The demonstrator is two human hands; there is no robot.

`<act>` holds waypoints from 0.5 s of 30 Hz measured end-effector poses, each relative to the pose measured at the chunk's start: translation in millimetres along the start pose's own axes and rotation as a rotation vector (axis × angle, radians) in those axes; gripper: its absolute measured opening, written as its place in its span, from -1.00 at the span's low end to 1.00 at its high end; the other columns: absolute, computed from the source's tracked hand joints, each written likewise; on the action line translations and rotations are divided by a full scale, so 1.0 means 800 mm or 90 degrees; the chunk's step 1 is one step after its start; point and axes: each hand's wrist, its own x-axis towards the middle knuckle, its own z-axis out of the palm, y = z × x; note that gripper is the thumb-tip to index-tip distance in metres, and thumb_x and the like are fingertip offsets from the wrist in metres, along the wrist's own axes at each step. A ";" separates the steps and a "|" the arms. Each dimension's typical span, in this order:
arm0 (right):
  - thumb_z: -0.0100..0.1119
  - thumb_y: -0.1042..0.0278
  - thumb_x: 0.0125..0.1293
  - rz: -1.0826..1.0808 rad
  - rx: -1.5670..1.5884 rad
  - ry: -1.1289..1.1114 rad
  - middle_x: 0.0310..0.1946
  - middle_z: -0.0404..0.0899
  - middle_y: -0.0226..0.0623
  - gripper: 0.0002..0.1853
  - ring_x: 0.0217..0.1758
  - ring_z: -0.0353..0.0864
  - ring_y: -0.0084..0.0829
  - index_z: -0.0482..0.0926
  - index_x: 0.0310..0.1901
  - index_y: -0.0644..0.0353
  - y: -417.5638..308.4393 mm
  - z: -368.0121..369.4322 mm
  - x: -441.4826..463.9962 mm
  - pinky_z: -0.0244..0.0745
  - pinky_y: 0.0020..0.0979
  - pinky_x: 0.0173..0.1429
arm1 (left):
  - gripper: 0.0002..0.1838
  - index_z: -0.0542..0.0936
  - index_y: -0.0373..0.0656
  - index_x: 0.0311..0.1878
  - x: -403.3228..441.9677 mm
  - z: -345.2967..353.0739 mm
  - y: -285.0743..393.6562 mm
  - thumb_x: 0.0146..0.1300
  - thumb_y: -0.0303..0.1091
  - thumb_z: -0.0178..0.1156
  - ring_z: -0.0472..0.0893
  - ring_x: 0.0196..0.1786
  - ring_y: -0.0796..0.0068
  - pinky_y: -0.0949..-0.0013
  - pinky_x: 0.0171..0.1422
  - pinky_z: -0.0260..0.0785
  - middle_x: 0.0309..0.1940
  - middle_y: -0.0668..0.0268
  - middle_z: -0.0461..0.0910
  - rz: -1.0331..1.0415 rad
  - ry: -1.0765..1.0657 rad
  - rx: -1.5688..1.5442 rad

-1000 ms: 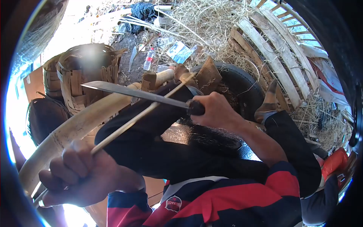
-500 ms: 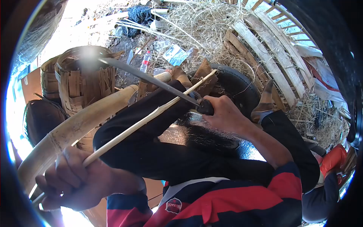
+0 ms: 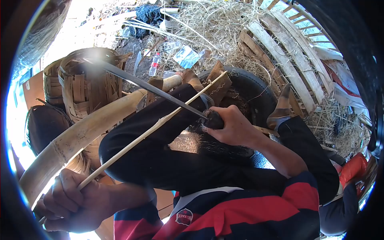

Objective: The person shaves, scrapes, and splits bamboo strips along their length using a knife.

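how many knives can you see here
1: a long grey metal knife with a dark handle, held in the right hand and crossing the pale, slender wooden stick held in the left hand. Others could be hidden.

One knife (image 3: 154, 90), one thin pale stick (image 3: 136, 143), one thick bamboo pole (image 3: 94, 122) — then one tyre (image 3: 265, 96), one red-labelled bottle (image 3: 155, 64), one crumpled dark-blue bundle (image 3: 148, 14) — and at least two woven baskets (image 3: 82, 90).

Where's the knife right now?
Head view, left of centre: the knife is in the right hand's grip, crossing the pale strip, tip toward upper left.
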 end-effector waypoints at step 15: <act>0.32 0.37 0.05 0.029 -0.014 -0.021 -0.58 0.59 -0.08 -0.80 -0.44 0.66 -0.08 0.62 -0.28 0.23 0.003 0.003 0.004 0.50 -0.26 -0.31 | -0.52 0.29 0.04 -0.55 0.002 -0.019 0.016 0.37 0.16 -0.02 0.10 -0.73 0.73 0.52 -0.45 0.04 -0.72 0.59 0.19 -0.135 -0.120 -0.103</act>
